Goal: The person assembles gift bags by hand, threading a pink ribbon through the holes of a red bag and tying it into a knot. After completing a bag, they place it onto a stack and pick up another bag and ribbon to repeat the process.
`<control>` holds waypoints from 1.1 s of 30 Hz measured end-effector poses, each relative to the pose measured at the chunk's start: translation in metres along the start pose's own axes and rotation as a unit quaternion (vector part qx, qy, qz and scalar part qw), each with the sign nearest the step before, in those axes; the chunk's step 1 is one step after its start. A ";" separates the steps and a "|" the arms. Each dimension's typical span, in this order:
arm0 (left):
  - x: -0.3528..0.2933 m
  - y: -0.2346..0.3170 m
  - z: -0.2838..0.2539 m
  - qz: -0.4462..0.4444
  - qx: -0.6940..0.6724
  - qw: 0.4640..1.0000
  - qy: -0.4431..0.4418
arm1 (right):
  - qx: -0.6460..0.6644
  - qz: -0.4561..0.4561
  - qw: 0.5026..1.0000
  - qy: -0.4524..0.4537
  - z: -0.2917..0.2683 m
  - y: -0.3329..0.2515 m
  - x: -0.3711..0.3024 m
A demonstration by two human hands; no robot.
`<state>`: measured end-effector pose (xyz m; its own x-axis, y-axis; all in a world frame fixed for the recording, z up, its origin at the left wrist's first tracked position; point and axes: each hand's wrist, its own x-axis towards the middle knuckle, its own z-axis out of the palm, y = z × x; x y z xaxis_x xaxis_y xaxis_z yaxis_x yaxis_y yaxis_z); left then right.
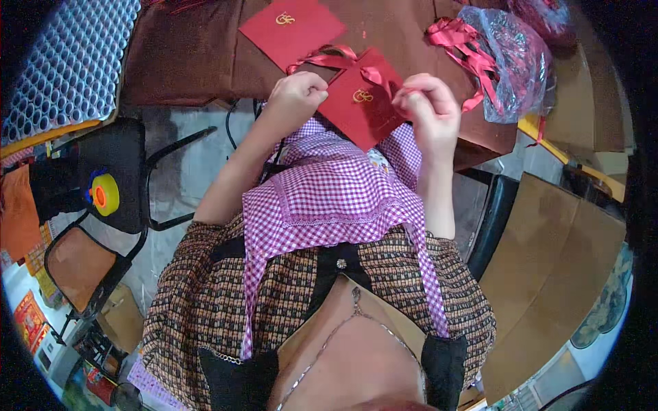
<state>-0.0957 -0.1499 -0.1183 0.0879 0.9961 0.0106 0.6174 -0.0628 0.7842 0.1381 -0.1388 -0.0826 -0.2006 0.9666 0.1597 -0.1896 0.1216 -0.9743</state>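
Note:
Over the table's front edge lies a flat red paper piece with a gold emblem (363, 103), tilted like a diamond, with a shiny red ribbon (336, 57) at its upper part. At its left, my left hand (299, 94) is closed in a pinch on the ribbon. My right hand (432, 108) is closed too, thumb against curled fingers, pinching the ribbon on the right side. The fingers partly hide both ribbon ends. Behind and to the left, a second flat red piece with the same emblem (291, 31) lies on the brown-covered table (185, 55), partly overlapped by the ribbon.
Loose red ribbons (469, 51) spill beside a clear plastic bag (517, 68) at the right. A tray of round cells (68, 65) stands far left. A chair (89, 264) with a yellow tape roll (105, 194) near it is at left, cardboard (548, 274) at right.

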 end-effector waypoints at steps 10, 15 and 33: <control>0.019 0.000 0.013 -0.031 -0.165 0.985 -0.035 | -0.487 -0.219 0.845 -0.026 0.032 0.051 0.000; 0.018 0.000 0.014 -0.068 -0.240 0.964 -0.087 | -0.515 -0.238 0.823 0.007 0.029 0.063 0.002; 0.015 0.005 0.015 -0.044 -0.186 0.980 -0.057 | -0.543 -0.253 0.801 0.014 0.034 0.059 0.002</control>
<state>-0.0795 -0.1361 -0.1233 0.1474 0.9816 -0.1212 0.2999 0.0724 0.9512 0.0939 -0.1373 -0.1339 -0.3379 0.7348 0.5881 0.7100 0.6092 -0.3533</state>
